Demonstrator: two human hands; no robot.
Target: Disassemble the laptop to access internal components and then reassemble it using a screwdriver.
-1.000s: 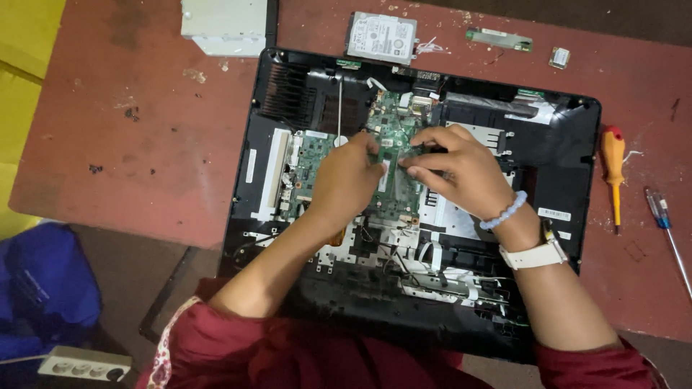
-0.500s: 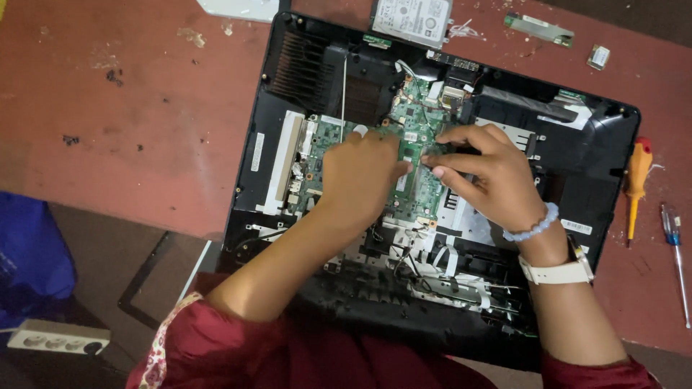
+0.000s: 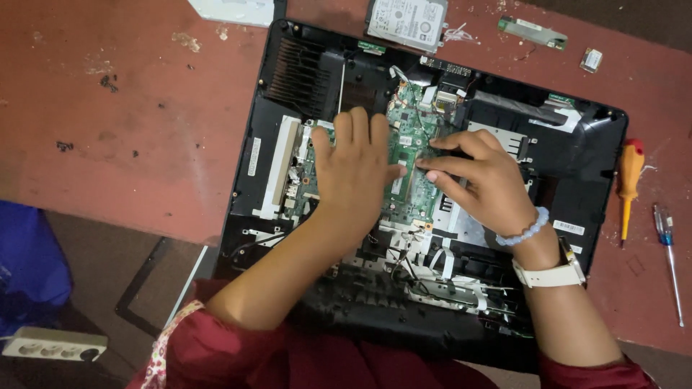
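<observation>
Circuit board [image 3: 412, 169], green, sits in the middle of an opened black laptop shell [image 3: 303, 72] on our red table [image 3: 130, 108]. Our left hand [image 3: 357, 169] lies flat on the board, fingers spread and pointing to twelve o'clock, gripping nothing. Our right hand [image 3: 479, 176] comes in from four o'clock, fingertips bent and pressing on the board. At twelve o'clock lies a silver hard drive [image 3: 407, 20]; at three o'clock, an orange screwdriver [image 3: 629, 180] beside a blue one [image 3: 667, 248].
</observation>
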